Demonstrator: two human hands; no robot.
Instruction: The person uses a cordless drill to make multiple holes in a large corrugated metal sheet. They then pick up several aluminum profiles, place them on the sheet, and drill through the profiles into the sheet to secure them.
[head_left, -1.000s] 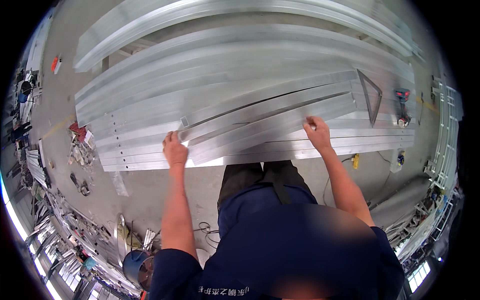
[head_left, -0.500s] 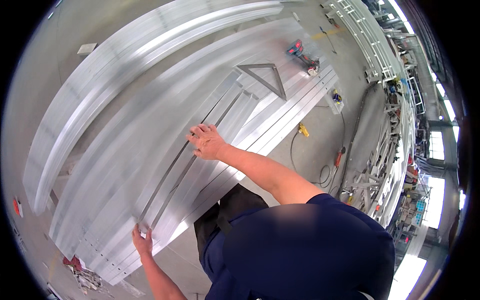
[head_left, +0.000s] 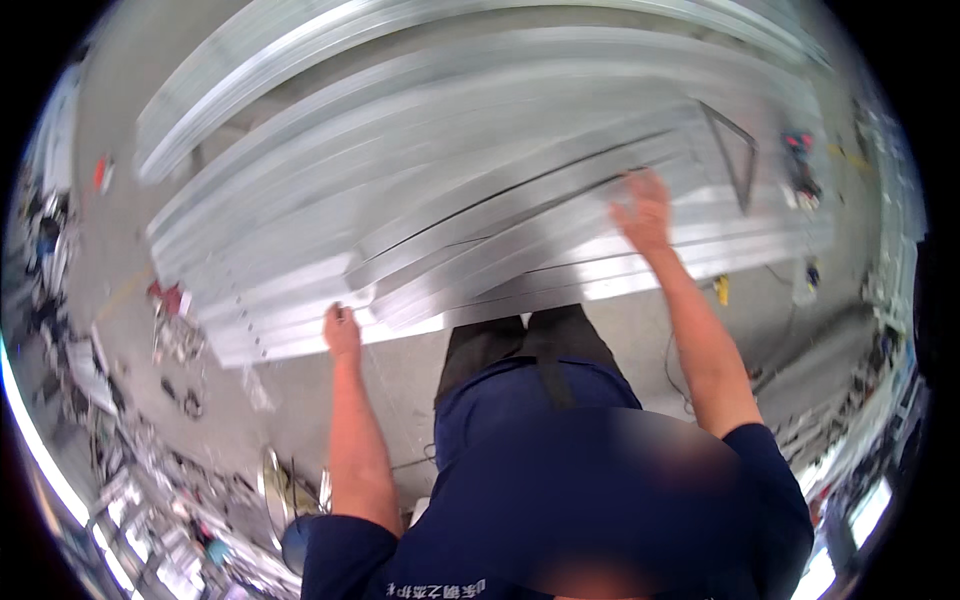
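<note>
Several short silver metal profiles (head_left: 545, 205) lie side by side, slanting across a layer of long silver metal beams (head_left: 290, 200). My right hand (head_left: 645, 210), smeared by motion, is over the right part of the short profiles with its fingers apart; whether it touches them I cannot tell. My left hand (head_left: 341, 328) is by the near edge of the long beams, just left of the short profiles' left ends. Its fingers are curled together, with a small dark spot between them that I cannot make out. A triangular metal frame (head_left: 748, 150) lies right of the short profiles.
A blue-and-red power tool (head_left: 800, 165) rests on the beams' right end. More long beams (head_left: 330, 50) lie beyond. On the floor are a yellow connector (head_left: 722, 290), a cable (head_left: 672, 375), and a red bag (head_left: 170, 297) with scraps beside it.
The whole view has turned, so the beams now run more crosswise. My left hand has come off the short profiles' ends, and my right hand has shifted toward their right part.
</note>
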